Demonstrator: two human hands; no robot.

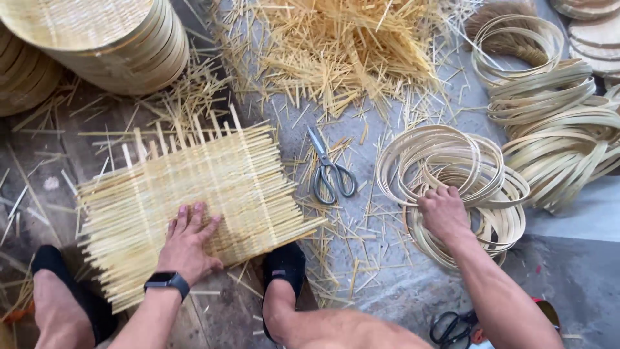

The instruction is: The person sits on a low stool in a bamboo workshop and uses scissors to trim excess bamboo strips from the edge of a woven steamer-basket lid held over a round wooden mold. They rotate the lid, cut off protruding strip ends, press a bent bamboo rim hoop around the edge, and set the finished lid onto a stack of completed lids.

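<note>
A square mat of woven bamboo strips (213, 181) lies on the floor in front of me. My left hand (188, 242) rests flat on its near edge, fingers spread; a dark watch is on that wrist. My right hand (443, 210) reaches to the right and closes on a thin bamboo ring in a pile of bamboo rings (452, 165). My two feet in black shoes (284, 265) sit at the mat's near edge. A pair of scissors (330, 171) lies on the floor between mat and rings.
Loose bamboo sticks (342, 45) are heaped at the back. Stacked round bamboo trays (110, 39) stand back left. More bamboo hoops (549, 110) pile up at right. Black-handled scissors (455, 326) lie near my right elbow.
</note>
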